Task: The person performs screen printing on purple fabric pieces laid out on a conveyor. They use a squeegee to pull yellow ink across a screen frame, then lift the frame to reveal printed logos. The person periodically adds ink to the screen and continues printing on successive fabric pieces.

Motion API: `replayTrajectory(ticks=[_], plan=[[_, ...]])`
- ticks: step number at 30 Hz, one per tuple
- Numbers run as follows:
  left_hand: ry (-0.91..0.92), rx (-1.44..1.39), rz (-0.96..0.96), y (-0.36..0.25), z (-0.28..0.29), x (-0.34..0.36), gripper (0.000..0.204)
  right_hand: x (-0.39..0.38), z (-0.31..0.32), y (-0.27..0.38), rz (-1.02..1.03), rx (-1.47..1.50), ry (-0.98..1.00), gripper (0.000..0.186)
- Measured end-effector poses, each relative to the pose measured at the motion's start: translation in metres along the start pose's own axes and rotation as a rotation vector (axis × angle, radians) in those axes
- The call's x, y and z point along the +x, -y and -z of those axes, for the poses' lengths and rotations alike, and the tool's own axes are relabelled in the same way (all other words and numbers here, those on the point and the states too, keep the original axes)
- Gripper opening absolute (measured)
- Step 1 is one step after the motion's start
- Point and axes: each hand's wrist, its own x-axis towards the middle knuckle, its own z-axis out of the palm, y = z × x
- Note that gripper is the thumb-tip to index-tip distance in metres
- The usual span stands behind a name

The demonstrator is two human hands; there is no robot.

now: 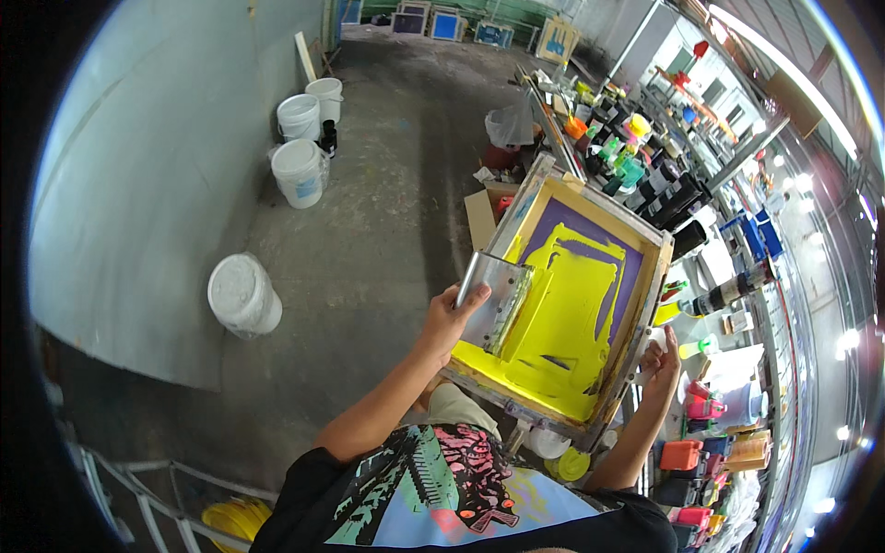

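Observation:
My left hand (450, 315) grips a silver metal squeegee (493, 300), whose yellow-smeared blade lies over the left part of a wooden-framed screen (654, 258). Bright yellow ink (576, 304) covers much of the screen's inside, with purple mesh (608, 237) showing around it. At the frame's right edge, my right hand (657, 364) has its fingers curled round something whitish that I cannot make out. The underside of the screen and what supports it are mostly hidden.
White buckets (297, 173) stand along a grey wall at left. A long bench (553, 124) crowded with ink containers runs along the right. A cardboard box (479, 217) sits beside it. A metal railing (138, 479) is at lower left. Framed screens (447, 28) lean at the back.

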Motion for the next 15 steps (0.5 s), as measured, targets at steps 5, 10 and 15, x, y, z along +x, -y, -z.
replayTrajectory(ticks=[5,10,15], plan=[[0.052,-0.034,0.069,-0.021,0.054,0.229,0.049,0.152,-0.148,-0.071,0.015,0.068,0.027,0.04],[-0.011,-0.026,0.0,-0.065,0.094,0.435,0.05,0.318,-0.322,-0.115,0.054,0.019,0.085,0.035],[-0.152,-0.118,0.073,-0.116,0.142,0.555,0.046,0.427,-0.467,-0.142,-0.005,0.109,0.153,0.03]])
